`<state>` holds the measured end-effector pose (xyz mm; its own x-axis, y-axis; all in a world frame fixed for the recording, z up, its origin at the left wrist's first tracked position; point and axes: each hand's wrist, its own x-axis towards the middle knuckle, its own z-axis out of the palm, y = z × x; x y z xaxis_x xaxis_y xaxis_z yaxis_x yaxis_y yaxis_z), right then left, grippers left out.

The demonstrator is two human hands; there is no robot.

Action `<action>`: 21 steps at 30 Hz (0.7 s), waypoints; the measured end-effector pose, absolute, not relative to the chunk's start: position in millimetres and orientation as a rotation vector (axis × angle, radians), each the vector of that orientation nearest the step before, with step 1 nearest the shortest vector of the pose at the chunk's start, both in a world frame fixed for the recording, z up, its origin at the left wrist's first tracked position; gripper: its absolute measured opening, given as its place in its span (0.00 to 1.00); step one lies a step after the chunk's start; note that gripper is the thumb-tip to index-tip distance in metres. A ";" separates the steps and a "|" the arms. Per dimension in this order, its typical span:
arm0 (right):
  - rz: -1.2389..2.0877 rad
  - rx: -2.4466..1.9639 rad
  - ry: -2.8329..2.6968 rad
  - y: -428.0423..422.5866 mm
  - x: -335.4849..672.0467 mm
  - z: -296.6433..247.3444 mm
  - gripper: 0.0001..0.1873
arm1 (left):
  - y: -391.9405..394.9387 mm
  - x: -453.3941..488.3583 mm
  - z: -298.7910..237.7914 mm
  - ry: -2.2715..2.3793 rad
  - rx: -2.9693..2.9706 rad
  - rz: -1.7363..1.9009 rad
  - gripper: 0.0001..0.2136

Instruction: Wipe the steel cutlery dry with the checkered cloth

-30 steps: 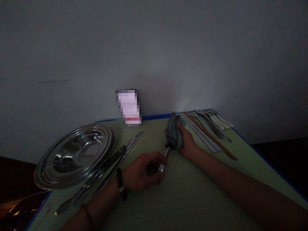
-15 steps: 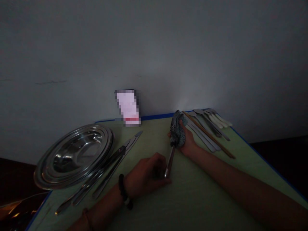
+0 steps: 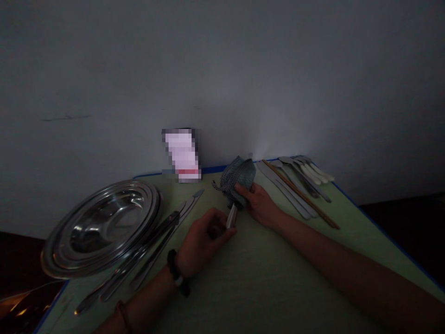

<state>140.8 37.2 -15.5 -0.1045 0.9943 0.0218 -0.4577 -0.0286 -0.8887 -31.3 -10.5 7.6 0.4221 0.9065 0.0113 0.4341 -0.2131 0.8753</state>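
Note:
My left hand, with a dark bracelet at the wrist, pinches the end of a metal cutlery handle. The handle slants up into a grey checked cloth, which hides the rest of the piece, so its kind is unclear. My right hand grips the cloth around it from the right, thumb on top. To the left of my hands lie several table knives, overlapping and pointing away from me. On the right side rest more metal knives and a pair of wooden chopsticks.
A stack of shiny steel plates stands at the left edge. A phone with a blurred screen leans against the grey wall. Spoons and white-handled cutlery lie at the far right of the green table.
The cloth has opened out and moved left around the cutlery. My left hand has risen slightly along with the handle, and less of the handle shows below the cloth.

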 end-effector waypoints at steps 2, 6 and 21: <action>1.452 -0.850 -1.062 36.1 142.8 -15.5 0.15 | -9.7 -30.8 7.3 1.194 1.767 0.781 0.10; 1.323 -0.992 -1.230 32.0 144.7 -10.4 0.16 | -9.0 -28.6 9.5 1.264 1.633 0.845 0.12; 1.285 -1.002 -1.323 29.5 144.2 -8.8 0.29 | -6.6 -27.6 12.8 1.311 2.016 0.564 0.16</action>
<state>144.2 29.5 -8.8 -0.1614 0.9813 0.1050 -0.0761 0.0937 -0.9927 -27.6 -6.6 12.8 0.4049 0.9144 0.0019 0.6304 -0.2807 0.7238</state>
